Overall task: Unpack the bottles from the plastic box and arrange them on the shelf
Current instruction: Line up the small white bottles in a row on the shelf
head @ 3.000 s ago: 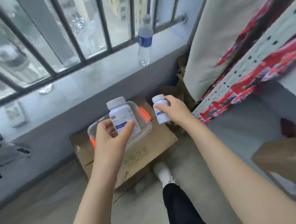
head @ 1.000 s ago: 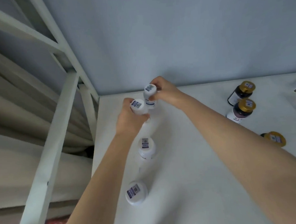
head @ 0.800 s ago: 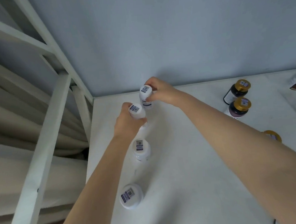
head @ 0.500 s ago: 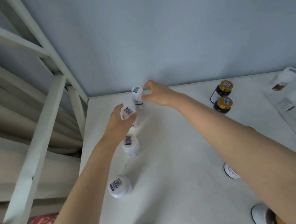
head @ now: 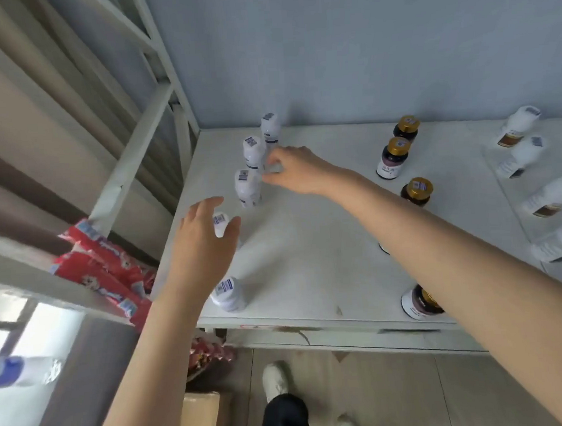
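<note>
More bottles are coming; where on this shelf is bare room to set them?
Bare: the shelf strip between the white bottle column and the gold-capped jars. Crowded: left edge, and the brown-labelled bottles far right.

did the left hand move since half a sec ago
Yes. The left hand has let go of the second white bottle and drawn back toward the front edge of the shelf, now open by the fourth bottle.

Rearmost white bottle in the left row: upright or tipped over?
Upright: the rearmost white bottle stands on the shelf, capped end up.
</note>
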